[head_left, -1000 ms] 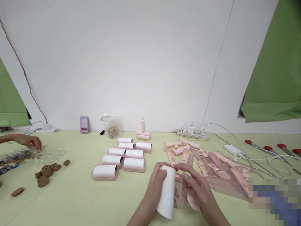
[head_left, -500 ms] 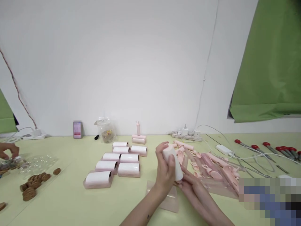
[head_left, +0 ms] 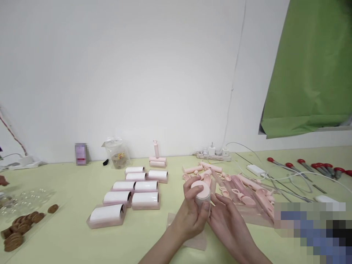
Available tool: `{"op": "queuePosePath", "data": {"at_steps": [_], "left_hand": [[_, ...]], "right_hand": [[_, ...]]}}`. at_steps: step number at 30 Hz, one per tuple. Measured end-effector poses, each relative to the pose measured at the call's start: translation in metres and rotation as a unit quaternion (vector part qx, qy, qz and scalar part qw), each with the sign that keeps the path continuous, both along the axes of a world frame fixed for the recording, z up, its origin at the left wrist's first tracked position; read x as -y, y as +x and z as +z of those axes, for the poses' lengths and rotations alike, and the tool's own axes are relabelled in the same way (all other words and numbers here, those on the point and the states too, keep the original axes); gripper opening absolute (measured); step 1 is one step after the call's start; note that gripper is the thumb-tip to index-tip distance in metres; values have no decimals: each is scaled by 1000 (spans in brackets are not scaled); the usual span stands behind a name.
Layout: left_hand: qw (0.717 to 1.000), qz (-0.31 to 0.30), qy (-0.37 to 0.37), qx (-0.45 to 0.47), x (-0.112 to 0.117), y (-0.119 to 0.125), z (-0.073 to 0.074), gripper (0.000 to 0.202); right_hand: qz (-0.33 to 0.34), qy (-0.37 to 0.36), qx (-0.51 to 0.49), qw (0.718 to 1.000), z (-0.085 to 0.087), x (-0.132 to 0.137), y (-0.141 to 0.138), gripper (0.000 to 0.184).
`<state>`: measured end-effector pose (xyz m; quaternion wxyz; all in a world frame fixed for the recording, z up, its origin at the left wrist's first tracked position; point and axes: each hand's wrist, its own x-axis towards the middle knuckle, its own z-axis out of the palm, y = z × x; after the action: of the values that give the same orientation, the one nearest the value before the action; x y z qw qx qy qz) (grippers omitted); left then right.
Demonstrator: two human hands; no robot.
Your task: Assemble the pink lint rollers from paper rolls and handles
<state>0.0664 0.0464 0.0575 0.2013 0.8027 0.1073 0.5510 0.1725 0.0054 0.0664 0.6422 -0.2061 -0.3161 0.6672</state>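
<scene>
My left hand (head_left: 191, 216) is wrapped around a white lint roll (head_left: 202, 196) with a pink end cap facing the camera. My right hand (head_left: 229, 220) cups the same roll from the right and underneath, fingers curled against it. Under my hands a clear pink cover (head_left: 189, 240) lies on the table. To the left stand several finished white rolls in pink cases (head_left: 132, 190). Just behind my hands lies a heap of pink handles and parts (head_left: 233, 185).
A pale green table (head_left: 68, 242) carries a clear blister tray (head_left: 24, 200) and brown discs (head_left: 19, 229) at the left, where another person's hand (head_left: 3, 180) shows. A power strip (head_left: 213, 154), cables and red-handled tools (head_left: 310, 167) lie at the back right.
I turned the roll so its pink end faces me and lowered it slightly. The view swung to the right; the other person's hand slid to the left edge.
</scene>
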Motion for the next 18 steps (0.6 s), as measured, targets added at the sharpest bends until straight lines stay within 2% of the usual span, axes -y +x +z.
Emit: {"op": "queuePosePath", "data": {"at_steps": [5, 9, 12, 14, 16, 17, 18], "left_hand": [[998, -20, 23, -47, -3, 2, -7, 37], [997, -46, 19, -55, -2, 1, -13, 35], [995, -75, -14, -66, 6, -5, -12, 34], [990, -102, -83, -58, 12, -9, -7, 37], [972, -109, -206, 6, 15, -13, 2, 48], [952, -104, -284, 53, 16, -15, 8, 53], [918, -99, -372, 96, 16, -17, 14, 56]], "right_hand": [[-6, -16, 33, 999, -5, 4, 3, 30], [-33, 0, 64, 997, -12, 10, 1, 47], [-67, -21, 115, 991, -17, 10, 0, 57], [-72, -22, 152, 986, -19, 6, 2, 62], [-90, 40, 206, 974, -18, 2, 5, 73], [-111, 85, 249, 958, -15, 1, 6, 79], [-137, 135, 305, 933, -10, 0, 7, 84]]}}
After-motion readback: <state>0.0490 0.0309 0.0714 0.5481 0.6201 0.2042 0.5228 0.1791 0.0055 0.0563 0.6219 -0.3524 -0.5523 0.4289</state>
